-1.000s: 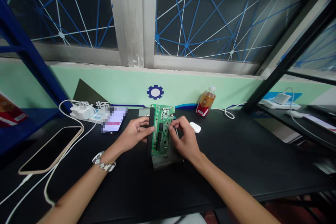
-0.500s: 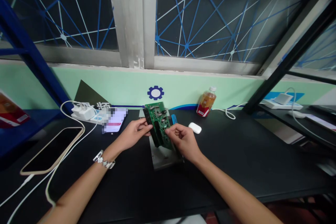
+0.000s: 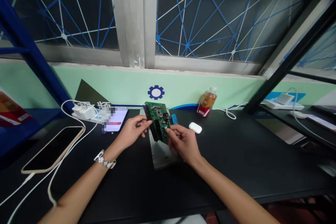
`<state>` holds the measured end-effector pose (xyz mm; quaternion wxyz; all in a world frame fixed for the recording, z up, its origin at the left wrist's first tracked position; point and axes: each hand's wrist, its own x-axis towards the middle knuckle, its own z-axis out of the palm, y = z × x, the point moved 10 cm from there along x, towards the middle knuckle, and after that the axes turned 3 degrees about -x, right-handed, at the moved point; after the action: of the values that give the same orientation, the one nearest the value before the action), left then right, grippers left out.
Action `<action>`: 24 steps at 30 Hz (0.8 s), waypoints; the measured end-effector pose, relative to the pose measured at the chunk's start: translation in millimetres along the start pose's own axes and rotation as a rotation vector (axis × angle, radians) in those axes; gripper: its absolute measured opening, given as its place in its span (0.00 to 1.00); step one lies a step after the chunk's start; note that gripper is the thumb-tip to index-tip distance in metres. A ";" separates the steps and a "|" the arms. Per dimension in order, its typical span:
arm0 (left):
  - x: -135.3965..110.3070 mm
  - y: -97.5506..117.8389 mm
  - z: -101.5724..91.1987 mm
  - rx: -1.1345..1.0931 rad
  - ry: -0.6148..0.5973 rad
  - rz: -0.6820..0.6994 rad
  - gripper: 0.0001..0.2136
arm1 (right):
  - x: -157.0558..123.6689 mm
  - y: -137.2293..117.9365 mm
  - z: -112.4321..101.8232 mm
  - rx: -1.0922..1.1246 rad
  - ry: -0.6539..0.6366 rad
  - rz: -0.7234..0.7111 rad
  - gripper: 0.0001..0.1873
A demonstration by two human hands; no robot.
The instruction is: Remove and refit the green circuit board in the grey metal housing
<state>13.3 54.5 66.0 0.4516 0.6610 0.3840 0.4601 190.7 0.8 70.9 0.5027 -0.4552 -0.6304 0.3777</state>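
Note:
A green circuit board (image 3: pixel 158 120) is held tilted up above a grey metal plate (image 3: pixel 162 154) that lies flat on the black table (image 3: pixel 236 161). My left hand (image 3: pixel 133 129) pinches the board's left edge. My right hand (image 3: pixel 182 141) grips its lower right edge, fingers curled. A blue-handled tool (image 3: pixel 174 118) lies on the table just behind my right hand.
A white earbud case (image 3: pixel 195 127) lies right of the hands, and a bottle of amber drink (image 3: pixel 206 102) stands by the wall. To the left lie two phones (image 3: pixel 51 148) (image 3: pixel 114 120), a white power strip (image 3: pixel 85 112) and charging cables (image 3: pixel 49 185). A black shelf frame (image 3: pixel 286 59) stands at the right.
The circuit board lay flat on the grey plate; both hands have lifted it off and tilted it up toward the far side, uncovering the plate and the blue tool.

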 end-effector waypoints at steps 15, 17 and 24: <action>-11.3 14.6 -5.6 -0.266 -0.199 -0.170 0.30 | 13.4 23.4 0.5 0.381 -0.127 0.164 0.09; -11.8 12.6 2.7 -0.272 -0.214 -0.164 0.31 | 11.7 24.7 7.7 0.375 -0.149 0.167 0.08; -12.8 11.8 22.5 -0.412 -0.208 -0.132 0.17 | 11.0 22.8 19.3 0.439 -0.139 0.154 0.15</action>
<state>32.3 33.7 70.0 0.6432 0.5723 0.2760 0.4274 175.4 17.8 48.7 0.5144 -0.3548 -0.5298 0.5734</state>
